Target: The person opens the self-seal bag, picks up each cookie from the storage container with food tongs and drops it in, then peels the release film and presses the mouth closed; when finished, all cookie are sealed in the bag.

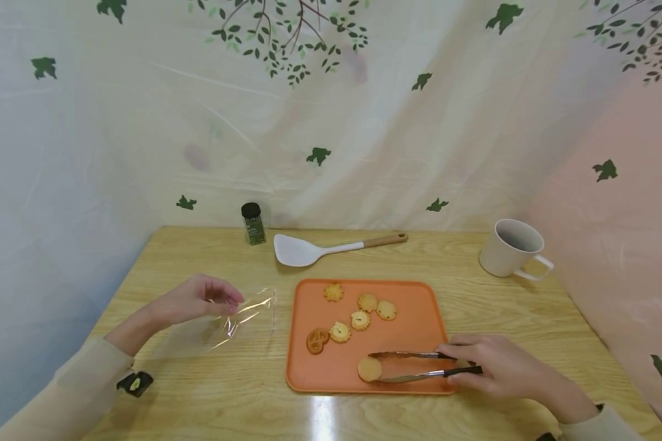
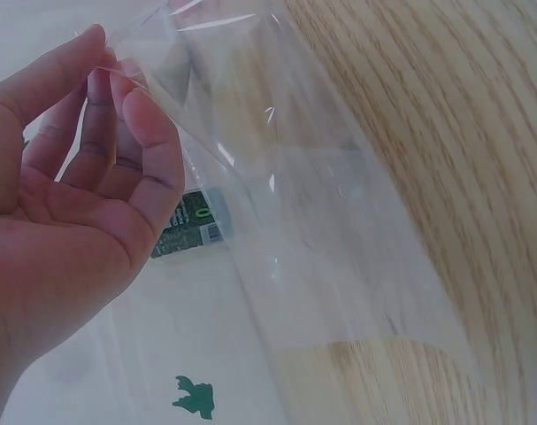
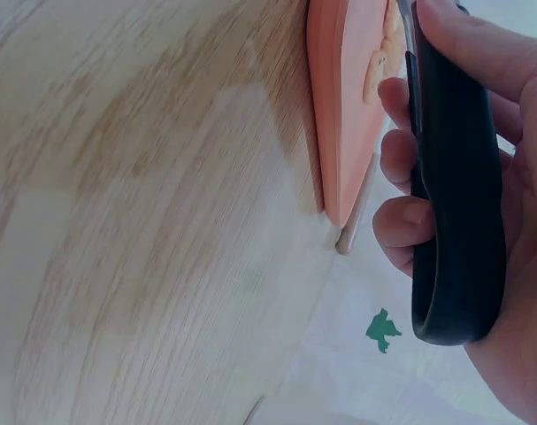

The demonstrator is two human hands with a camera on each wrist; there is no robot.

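In the head view my left hand (image 1: 198, 298) pinches the edge of a clear plastic bag (image 1: 256, 313) left of the orange tray (image 1: 414, 327). Up close, the left wrist view shows thumb and fingertips on the film of the bag (image 2: 330, 239), which hangs down wrinkled. My right hand (image 1: 499, 369) grips metal tongs (image 1: 414, 376) with black handles (image 3: 458, 195) at the tray's right front corner. The tong tips lie spread at a plain round cookie (image 1: 369, 369) on the tray. Further back are a pretzel-shaped cookie (image 1: 317, 340), a flower-shaped cookie (image 1: 333, 292) and several other cookies (image 1: 360, 320).
Behind the tray lies a white spatula (image 1: 299, 251) with a wooden handle. A spice jar (image 1: 254, 226) with a black lid stands left of it. At the back right is a white mug (image 1: 502, 254). Patterned cloth (image 1: 364, 171) hangs behind the wooden table (image 1: 209, 392).
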